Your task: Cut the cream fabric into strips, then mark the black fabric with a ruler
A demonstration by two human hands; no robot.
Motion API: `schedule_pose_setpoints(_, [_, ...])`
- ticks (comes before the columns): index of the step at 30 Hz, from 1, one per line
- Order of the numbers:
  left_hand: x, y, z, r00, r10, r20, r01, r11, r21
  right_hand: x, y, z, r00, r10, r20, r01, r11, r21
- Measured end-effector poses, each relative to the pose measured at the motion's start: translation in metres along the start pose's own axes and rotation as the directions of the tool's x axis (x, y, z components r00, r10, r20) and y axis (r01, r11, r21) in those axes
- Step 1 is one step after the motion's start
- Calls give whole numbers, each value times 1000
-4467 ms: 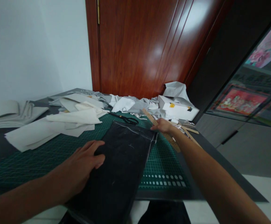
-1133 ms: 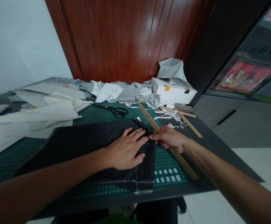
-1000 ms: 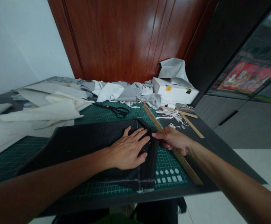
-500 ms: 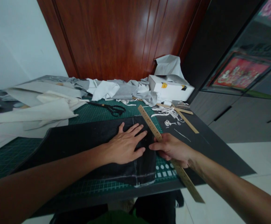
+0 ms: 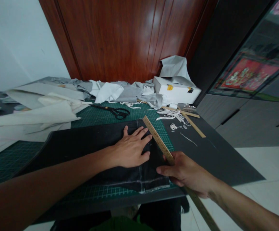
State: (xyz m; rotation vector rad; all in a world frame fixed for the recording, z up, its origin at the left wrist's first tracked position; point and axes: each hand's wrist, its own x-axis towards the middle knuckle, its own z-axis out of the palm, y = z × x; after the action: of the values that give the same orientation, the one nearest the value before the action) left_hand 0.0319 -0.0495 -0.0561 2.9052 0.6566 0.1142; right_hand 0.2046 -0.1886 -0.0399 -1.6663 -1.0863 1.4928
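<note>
Black cloth [image 5: 81, 141] with pale seam lines lies over the green cutting mat [image 5: 101, 118]. My left hand [image 5: 133, 148] rests flat on it, fingers spread, holding nothing. To its right, my right hand [image 5: 181, 168] is closed around a wooden ruler [image 5: 157, 138], thumb towards the cloth's right end. The ruler slants from the cloth's far edge, beside the seam, down past the table's front edge. Its middle is hidden under my right hand. Black scissors [image 5: 116, 111] lie on the mat beyond the cloth.
Pale fabric pieces [image 5: 40, 112] are heaped at the left. Grey and white scraps [image 5: 127, 91] line the back beside a white box [image 5: 175, 91]. White cords [image 5: 173, 115] and thin wooden strips [image 5: 193, 124] lie at the right. A cabinet [image 5: 235, 112] stands beyond the table.
My right hand has moved nearer to me and slightly right with the ruler, whose far end is lower. The cloth's right end reaches farther right. My left hand has hardly moved.
</note>
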Motion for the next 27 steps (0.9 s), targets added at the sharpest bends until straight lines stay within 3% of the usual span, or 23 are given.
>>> schedule_pose_setpoints(3, [9,5,-2,999,-11,-33,11,1000,4,-4,3,1,1000,-25,-19,24,999,-36])
schedule_pose_setpoints(9, [29,15,8,975,-54,-216,77,992,99,-11,7,0,996,0,-84,-5,999,-51])
schedule_pose_setpoints(14, [25,14,17,962,-56,-267,90,989,117,-9,11,-2,995,13,-96,-18,999,-50])
schedule_pose_setpoints(20, [17,2,20,980,-44,-195,65,992,105,-5,12,-1,996,-18,-92,15,999,-32])
schedule_pose_setpoints(27, [5,-14,8,998,-10,-65,18,991,134,5,26,7,976,-140,-166,73,932,-354])
